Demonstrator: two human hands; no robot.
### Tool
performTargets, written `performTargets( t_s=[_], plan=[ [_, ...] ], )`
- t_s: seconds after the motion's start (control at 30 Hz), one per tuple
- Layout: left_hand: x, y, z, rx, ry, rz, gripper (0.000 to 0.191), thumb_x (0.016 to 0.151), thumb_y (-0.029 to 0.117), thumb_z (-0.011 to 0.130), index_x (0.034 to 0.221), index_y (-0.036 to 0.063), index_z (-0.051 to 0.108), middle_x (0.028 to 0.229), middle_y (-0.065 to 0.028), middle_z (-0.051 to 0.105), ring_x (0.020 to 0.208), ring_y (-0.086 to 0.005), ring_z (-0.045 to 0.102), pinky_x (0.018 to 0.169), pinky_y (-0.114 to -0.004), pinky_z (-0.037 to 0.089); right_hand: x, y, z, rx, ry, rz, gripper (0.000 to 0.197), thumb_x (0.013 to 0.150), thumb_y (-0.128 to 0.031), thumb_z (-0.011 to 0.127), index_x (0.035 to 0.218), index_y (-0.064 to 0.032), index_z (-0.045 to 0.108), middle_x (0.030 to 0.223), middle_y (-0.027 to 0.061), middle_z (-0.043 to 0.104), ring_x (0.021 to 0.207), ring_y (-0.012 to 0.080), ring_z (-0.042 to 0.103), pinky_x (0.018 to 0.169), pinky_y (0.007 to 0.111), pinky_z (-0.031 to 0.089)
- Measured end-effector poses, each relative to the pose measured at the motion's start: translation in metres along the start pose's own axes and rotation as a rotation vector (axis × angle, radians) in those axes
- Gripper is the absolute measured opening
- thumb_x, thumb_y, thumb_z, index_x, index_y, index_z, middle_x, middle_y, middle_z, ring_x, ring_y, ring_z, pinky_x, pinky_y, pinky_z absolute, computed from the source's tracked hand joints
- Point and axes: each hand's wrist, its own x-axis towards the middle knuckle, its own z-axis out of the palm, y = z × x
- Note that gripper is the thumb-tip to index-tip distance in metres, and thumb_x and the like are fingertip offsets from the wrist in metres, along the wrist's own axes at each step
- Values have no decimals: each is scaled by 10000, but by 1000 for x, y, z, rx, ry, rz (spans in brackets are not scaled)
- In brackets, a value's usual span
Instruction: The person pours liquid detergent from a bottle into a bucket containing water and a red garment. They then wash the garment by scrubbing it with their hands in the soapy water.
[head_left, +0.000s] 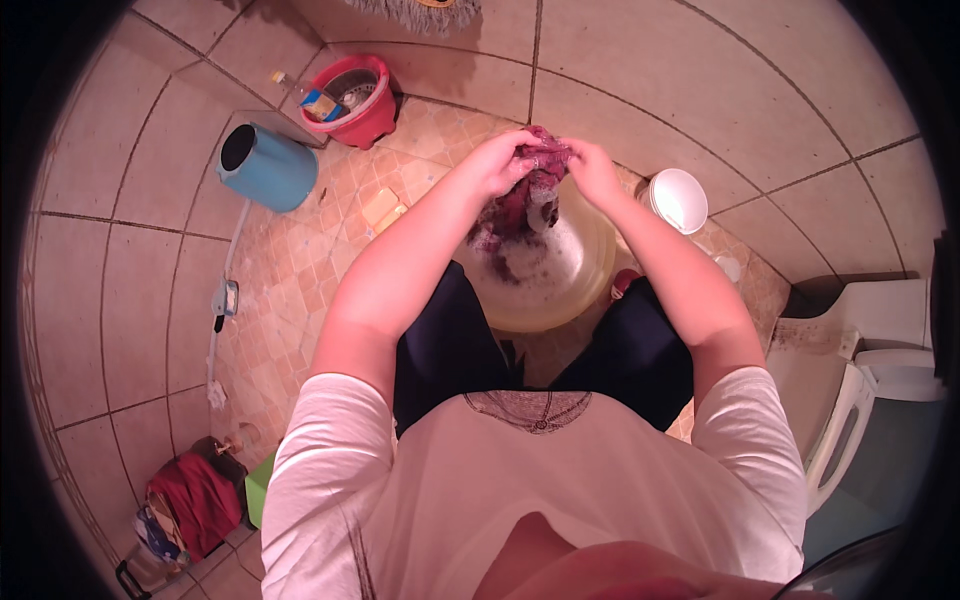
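Note:
A wet, dark red cloth (551, 161) with suds on it is stretched between my two hands above a pale yellow basin (600, 277). My left hand (511, 161) grips its left side, fingers and thumb around the fabric. On the other side, my right hand (590, 166) pinches the cloth's edge. The lower part of the cloth hangs into foamy water (547, 262) in the basin. The basin stands on the floor between my knees, its left side partly hidden by my left forearm and leg.
At the far left are a blue bucket (274, 169) and a red tub (371, 120) holding a bottle (322, 105). A yellow soap dish (384, 208) lies on the tiled floor. White bowls (679, 201) stand by the right wall. A washing machine (862, 435) is at right, red clothing (199, 495) at lower left.

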Motion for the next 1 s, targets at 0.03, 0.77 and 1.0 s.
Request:
performTargets(
  t_s=[0.03,0.77,1.0],
  plan=[
    [-2,-2,8,-6,-4,-10,161,760,113,510,897,30,491,765,-60,538,582,-99,487,485,-165,415,2,15,-3,125,56,93,258,740,-24,427,973,18,530,794,123,566,798,217,552,743,287,421],
    [-4,-19,30,661,179,609,242,859,234,416,775,18,484,669,-1,488,625,-73,437,583,-231,382,8,-18,-43,472,71,603,249,716,-106,493,941,-1,473,846,86,532,730,182,529,640,290,442],
    [-26,-3,44,62,84,479,228,876,230,378,780,37,454,659,-23,499,570,-118,491,516,-249,420,-7,-29,-26,189,-460,243,489,647,-122,598,1079,-8,398,971,89,495,873,168,492,781,273,390]
  ],
)
